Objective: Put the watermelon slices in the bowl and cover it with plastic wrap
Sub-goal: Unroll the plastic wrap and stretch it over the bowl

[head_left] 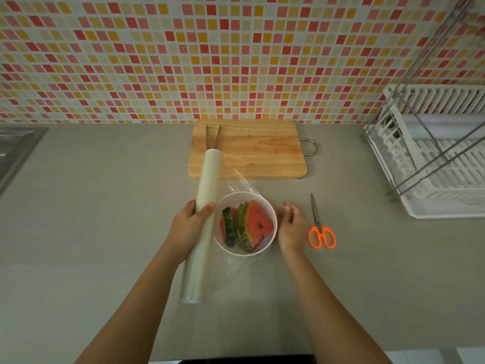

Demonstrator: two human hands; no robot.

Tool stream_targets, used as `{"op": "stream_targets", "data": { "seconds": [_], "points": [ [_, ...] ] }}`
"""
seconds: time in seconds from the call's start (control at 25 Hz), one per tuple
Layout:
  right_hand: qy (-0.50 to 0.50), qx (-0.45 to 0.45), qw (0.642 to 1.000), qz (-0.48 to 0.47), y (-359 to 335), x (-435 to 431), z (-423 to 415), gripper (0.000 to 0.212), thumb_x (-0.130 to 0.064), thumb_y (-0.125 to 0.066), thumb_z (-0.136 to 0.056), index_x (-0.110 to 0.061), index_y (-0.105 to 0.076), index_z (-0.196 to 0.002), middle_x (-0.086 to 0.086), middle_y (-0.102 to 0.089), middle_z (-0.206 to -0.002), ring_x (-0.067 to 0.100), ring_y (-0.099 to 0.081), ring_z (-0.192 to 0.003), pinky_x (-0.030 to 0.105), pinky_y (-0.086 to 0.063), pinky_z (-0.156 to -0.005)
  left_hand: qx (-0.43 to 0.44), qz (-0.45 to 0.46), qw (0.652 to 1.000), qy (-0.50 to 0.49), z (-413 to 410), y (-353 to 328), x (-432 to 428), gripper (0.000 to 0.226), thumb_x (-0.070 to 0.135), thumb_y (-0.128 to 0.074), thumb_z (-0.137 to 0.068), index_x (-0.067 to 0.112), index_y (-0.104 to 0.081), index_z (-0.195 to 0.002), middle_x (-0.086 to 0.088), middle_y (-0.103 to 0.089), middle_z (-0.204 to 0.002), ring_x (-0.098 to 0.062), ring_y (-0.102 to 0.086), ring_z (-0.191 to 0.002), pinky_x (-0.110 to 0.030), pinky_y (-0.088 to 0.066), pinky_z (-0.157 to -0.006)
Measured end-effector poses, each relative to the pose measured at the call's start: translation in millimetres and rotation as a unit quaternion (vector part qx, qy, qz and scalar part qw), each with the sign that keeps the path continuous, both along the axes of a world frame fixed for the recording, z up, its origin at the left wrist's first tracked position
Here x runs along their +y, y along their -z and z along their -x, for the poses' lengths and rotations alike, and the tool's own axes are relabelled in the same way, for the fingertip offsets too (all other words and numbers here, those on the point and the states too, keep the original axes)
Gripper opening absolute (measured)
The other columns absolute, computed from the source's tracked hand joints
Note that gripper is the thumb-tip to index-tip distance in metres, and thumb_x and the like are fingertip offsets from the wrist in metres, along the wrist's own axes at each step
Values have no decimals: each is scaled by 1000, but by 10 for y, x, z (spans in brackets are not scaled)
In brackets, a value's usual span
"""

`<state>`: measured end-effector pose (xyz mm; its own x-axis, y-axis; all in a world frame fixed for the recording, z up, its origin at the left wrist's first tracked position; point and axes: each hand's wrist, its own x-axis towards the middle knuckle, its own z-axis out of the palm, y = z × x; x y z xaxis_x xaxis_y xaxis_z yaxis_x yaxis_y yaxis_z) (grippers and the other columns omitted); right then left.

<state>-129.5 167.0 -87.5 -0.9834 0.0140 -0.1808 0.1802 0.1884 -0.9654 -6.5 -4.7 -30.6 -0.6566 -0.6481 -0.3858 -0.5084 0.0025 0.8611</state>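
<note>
**Film over the bowl, not yet cut**

The grey worktop (105, 206) carried a white rack (433, 166) at the far right and a wooden board (257, 151) against the wall. The roll (204, 206) stood tilted just left of the bowl, the left hand (187, 227) with its grip clenched round the middle. Film (241, 185) ran from it across the white bowl (275, 222), which sat near the front edge with the slices (258, 222) inside. The right hand (291, 227) lay beside the bowl's right wall, its grip released and fingers loose; whether it touched the film could not be told.

The film looked thin, clingy and quick to crease, best taken at its free edge and kept taut. The bowl seemed light enough to slide if tugged. Scissors (321, 232) lay just right of the right hand, tongs (213, 136) on the board.
</note>
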Motion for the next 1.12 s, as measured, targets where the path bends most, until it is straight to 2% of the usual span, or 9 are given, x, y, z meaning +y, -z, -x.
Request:
{"op": "stream_targets", "data": {
  "seconds": [0.08, 0.2, 0.32, 0.48, 0.6, 0.72, 0.88, 1.0, 1.12],
  "points": [
    [11, 30, 997, 63, -78, 25, 4, 41, -30, -30, -100, -4, -55, -120, 11, -63, -119, 18, -58, -111, 12, -36, -86, 1, -2, 1000, 1, 7, -10, -4, 39, 45, -57, -86, 19, -59, -114, -4, -65, -102, -23, -63, -88, -39, -52, -76],
    [-148, 0, 981, 128, -37, -59, -104, 68, -60, -15, -90, -18, -46, -134, -11, -52, -132, 0, -45, -124, 14, -32, -102, 5, -7, 1000, -3, 14, -17, 2, 38, 44, -57, -86, 18, -60, -114, -5, -65, -101, -23, -62, -86, -35, -49, -70],
    [-131, -77, 973, 172, 25, -181, -162, 62, -52, -13, -95, -17, -55, -124, 9, -61, -124, 19, -56, -116, 33, -42, -100, 9, -7, 1000, -8, 5, -16, 19, 36, 43, -57, -87, 18, -60, -113, -5, -65, -101, -22, -62, -86, -36, -49, -71],
    [-120, -113, 975, 150, -20, -216, -126, 58, -50, -13, -97, -26, -65, -99, 10, -68, -110, 13, -63, -99, 27, -48, -88, 21, -45, 999, -16, -36, -3, -2, 35, 43, -56, -88, 15, -62, -109, -8, -67, -100, -24, -63, -84, -35, -49, -70],
    [-112, -132, 982, 81, -20, -199, -108, 64, -53, -15, -96, -16, -66, -105, 7, -66, -111, 17, -61, -103, 34, -45, -95, 9, -83, 996, -15, -40, -3, -33, 39, 44, -55, -88, 15, -59, -113, -10, -67, -102, -28, -65, -87, -40, -54, -75],
    [-92, -125, 988, 11, -38, -197, -94, 62, -50, -19, -96, -8, -62, -111, 2, -61, -104, 15, -55, -99, 27, -39, -87, -15, -111, 993, -25, -49, 4, -88, 45, 48, -51, -89, 16, -42, -120, -12, -61, -110, -30, -65, -94, -40, -53, -73],
    [-88, -140, 985, 37, -42, -201, -101, 37, -36, -31, -98, -15, -60, -105, 6, -63, -106, 21, -59, -101, 29, -42, -85, -21, -153, 988, -14, -76, 24, -98, 44, 47, -40, -93, 13, -40, -119, -21, -63, -108, -31, -69, -83, -41, -56, -67],
    [-97, -153, 983, 41, -49, -168, -74, 33, -36, -32, -98, -17, -58, -107, 6, -62, -107, 18, -57, -98, 28, -42, -82, -27, -165, 985, -30, -78, 26, -16, 47, 53, -40, -89, 17, -42, -120, -19, -63, -105, -29, -69, -75, -35, -56, -57],
    [-67, -132, 988, 37, -72, -60, 73, 32, -34, -33, -98, -15, -58, -102, 5, -62, -101, 19, -57, -96, 26, -39, -80, -13, -149, 989, 15, -26, 74, 83, 51, 46, -59, -84, 24, -41, -127, -8, -62, -110, -26, -68, -90, -43, -59, -77]
  ]
}}
